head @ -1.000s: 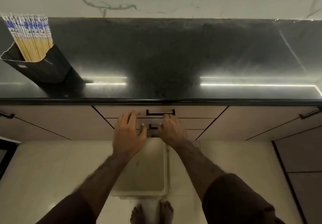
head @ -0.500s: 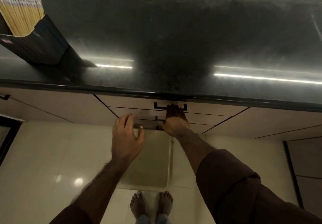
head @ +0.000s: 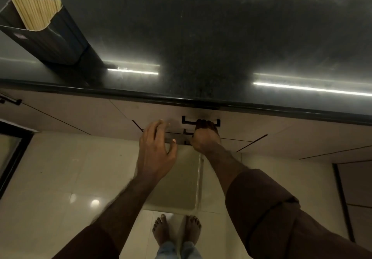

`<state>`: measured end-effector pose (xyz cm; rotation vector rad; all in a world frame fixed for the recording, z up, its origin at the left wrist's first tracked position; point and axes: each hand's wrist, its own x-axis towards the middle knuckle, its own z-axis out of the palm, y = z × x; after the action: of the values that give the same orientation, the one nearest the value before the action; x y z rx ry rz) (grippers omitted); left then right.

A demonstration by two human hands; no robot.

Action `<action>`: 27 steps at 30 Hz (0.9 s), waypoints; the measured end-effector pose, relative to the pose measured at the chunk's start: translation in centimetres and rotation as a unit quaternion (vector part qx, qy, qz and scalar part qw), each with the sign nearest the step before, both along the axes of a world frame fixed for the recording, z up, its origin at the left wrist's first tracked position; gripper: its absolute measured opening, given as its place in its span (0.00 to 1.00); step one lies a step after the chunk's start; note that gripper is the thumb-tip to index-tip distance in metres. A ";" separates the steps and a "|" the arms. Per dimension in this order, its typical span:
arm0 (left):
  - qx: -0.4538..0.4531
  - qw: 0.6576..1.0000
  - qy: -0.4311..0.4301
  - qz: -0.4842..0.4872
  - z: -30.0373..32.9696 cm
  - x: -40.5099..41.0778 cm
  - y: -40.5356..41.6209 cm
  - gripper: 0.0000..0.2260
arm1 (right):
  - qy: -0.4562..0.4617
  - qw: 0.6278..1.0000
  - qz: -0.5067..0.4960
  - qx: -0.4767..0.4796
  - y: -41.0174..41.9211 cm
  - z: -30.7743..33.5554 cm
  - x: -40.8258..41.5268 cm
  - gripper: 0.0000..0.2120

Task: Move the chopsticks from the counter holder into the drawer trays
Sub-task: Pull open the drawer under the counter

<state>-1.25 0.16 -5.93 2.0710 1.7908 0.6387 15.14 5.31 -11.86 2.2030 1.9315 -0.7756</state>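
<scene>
A bundle of pale wooden chopsticks (head: 34, 2) with blue-and-white patterned tops stands in a dark holder (head: 50, 39) at the far left of the black counter (head: 201, 47). Below the counter edge, my right hand (head: 205, 135) grips the black handle (head: 188, 120) of the top drawer, fingers curled over the bar. My left hand (head: 156, 148) hovers just left of it with fingers spread, holding nothing, in front of the drawer fronts. The drawer looks closed; no trays are visible.
Two more drawer handles sit under the top one, partly hidden by my right hand. A pale rectangular bin or mat (head: 181, 178) lies on the tiled floor by my bare feet (head: 177, 230). A dark-framed door (head: 12, 154) is at the left.
My right hand rose from the lower handles to the top drawer handle and closed on it. My left hand came off the drawer fronts. The view tilted down and moved closer.
</scene>
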 end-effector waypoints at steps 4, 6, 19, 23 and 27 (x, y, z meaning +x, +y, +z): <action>-0.014 1.000 0.024 0.002 -0.1 -0.4 -1.0 0.27 | -0.002 1.000 0.008 0.014 -2.0 -0.1 -0.1 0.25; -0.016 0.999 0.038 -0.004 0.1 -0.4 -1.6 0.31 | -0.007 1.000 0.011 0.020 -2.8 0.3 -0.4 0.22; -0.009 0.991 0.111 -0.070 0.7 -2.8 -9.6 0.36 | -0.012 1.000 -0.003 0.014 -17.7 0.6 -4.1 0.17; -0.013 0.987 0.127 -0.099 0.3 -4.5 -13.3 0.35 | -0.008 1.000 -0.018 0.012 -21.9 1.3 -5.5 0.17; -0.012 0.982 0.124 -0.142 -0.2 -6.4 -16.5 0.35 | -0.019 0.998 -0.055 0.011 -25.3 1.6 -7.0 0.15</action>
<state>-7.61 -16.31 -6.11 2.4170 1.5653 0.2884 8.11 -19.97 -10.27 2.3365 1.8234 -0.7244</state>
